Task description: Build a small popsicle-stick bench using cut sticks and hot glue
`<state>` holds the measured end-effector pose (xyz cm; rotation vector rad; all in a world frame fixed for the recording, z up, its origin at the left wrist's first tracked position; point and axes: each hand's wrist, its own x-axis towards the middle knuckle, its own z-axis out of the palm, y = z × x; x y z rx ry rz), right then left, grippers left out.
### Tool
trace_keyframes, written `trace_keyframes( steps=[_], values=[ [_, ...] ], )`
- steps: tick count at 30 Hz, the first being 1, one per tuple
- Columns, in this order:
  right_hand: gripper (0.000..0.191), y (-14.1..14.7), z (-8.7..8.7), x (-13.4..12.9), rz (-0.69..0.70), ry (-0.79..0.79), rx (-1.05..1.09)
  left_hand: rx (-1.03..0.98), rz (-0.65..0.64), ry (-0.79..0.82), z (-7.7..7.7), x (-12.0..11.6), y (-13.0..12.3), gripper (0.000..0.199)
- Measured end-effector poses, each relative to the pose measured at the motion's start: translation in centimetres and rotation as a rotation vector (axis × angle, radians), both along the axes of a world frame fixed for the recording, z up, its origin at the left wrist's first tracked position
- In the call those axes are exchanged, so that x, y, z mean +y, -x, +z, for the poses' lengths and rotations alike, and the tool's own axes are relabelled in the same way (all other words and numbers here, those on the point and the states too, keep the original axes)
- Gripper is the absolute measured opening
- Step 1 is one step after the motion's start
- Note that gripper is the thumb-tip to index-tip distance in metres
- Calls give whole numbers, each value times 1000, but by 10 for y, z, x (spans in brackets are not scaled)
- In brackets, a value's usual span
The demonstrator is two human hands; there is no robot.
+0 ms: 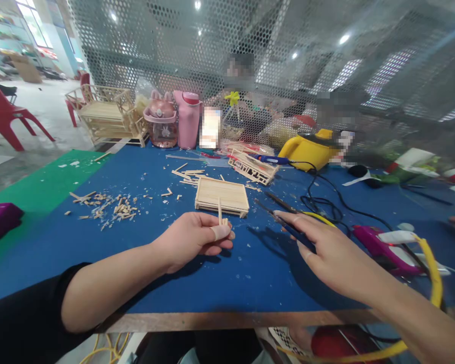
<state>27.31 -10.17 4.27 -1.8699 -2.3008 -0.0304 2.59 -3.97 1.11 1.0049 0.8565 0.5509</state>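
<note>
Our left hand is closed, thumb against fingers, on a few thin wooden sticks, one of which stands up taller than the rest, just in front of the little slatted wooden panel on the blue tabletop. Our right hand grips a slim dark tool, its tip pointing toward the panel; we cannot tell whether the dark strip just beyond belongs to it. We should pinch lightly, since sticks this thin probably snap or roll, and level their ends against a fingertip. Steadying both wrists would help, as would working clear of the panel's edge and the loose offcuts to the left.
</note>
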Motion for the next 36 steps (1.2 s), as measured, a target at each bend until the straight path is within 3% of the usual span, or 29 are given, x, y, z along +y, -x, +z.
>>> trace_keyframes(
  steps=[4,8,17,28,36],
  values=[
    [76,12,9,2,119,152,-5,-19,-40,26,3,-2,-1,23],
    [80,20,12,3,139,273,-38,-33,-57,33,3,-2,-1,19],
    [81,15,13,8,122,334,-23,-45,-81,33,4,-2,2,12],
    [78,21,22,7,100,525,-57,47,-195,1,7,-4,3,17],
    [63,31,21,9,185,489,143,79,-210,-23,9,-5,4,18]
  ],
)
